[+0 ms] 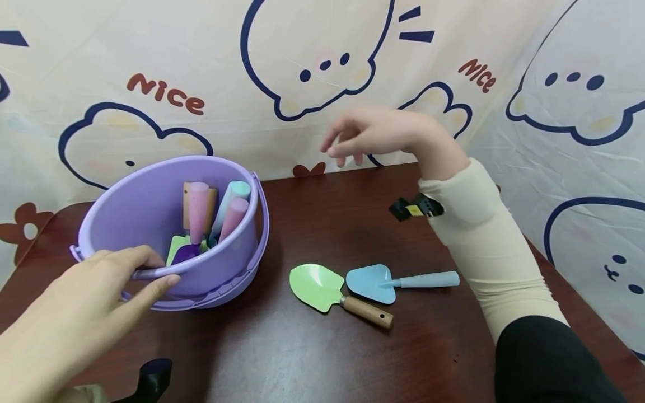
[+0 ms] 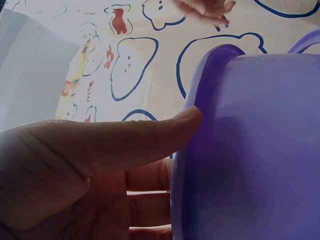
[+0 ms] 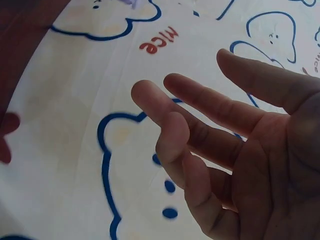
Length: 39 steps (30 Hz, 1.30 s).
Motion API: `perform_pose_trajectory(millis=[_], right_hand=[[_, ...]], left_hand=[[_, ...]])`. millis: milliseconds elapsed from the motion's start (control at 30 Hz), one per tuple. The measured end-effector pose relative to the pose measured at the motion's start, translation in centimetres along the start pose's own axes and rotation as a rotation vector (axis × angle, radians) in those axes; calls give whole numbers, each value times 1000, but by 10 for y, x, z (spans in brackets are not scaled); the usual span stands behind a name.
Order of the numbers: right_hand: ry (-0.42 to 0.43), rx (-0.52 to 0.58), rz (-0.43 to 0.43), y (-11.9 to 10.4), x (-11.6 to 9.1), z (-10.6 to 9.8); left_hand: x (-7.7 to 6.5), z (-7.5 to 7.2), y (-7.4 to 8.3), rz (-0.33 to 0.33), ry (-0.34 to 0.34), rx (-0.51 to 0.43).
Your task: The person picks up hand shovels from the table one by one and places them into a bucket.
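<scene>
A purple bucket [image 1: 151, 173] stands at the left of the table, tilted toward me. My left hand [image 1: 96, 305] grips its near rim, thumb outside and fingers over the inside; the left wrist view shows the thumb pressed at the rim [image 2: 179, 170]. Inside the bucket lie several small garden tools, among them a pink handle [image 1: 198, 210], another pink handle [image 1: 234, 219] and a light teal handle [image 1: 237, 191]. My right hand [image 1: 378, 134] hangs in the air above the table's back edge, fingers loosely bent and holding nothing.
A green trowel [image 1: 317, 286] with a wooden handle lies on the brown table [image 1: 282, 358], right of the bucket. Beside it lies a light blue trowel [image 1: 373, 282]. A cartoon-printed curtain [image 1: 227, 67] hangs behind the table and along its right side.
</scene>
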State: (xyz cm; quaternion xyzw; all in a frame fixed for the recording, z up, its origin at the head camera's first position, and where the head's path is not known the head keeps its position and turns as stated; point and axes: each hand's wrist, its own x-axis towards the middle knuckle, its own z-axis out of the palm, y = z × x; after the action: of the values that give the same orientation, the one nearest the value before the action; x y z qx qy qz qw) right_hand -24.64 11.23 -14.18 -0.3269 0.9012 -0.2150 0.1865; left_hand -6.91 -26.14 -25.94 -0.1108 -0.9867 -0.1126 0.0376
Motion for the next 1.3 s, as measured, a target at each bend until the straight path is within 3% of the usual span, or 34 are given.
perform_pose_trajectory(millis=[267, 667, 1033, 1300], right_hand=[[-32, -42, 4, 41, -31, 12], [-108, 38, 112, 98, -69, 36], [-275, 168, 249, 140, -96, 65], [-362, 180, 288, 152, -103, 91]], left_hand=[[1, 0, -1, -25, -33, -9], [0, 0, 0, -28, -29, -13], [1, -1, 0, -34, -39, -20], [-1, -1, 1, -22, -3, -12]])
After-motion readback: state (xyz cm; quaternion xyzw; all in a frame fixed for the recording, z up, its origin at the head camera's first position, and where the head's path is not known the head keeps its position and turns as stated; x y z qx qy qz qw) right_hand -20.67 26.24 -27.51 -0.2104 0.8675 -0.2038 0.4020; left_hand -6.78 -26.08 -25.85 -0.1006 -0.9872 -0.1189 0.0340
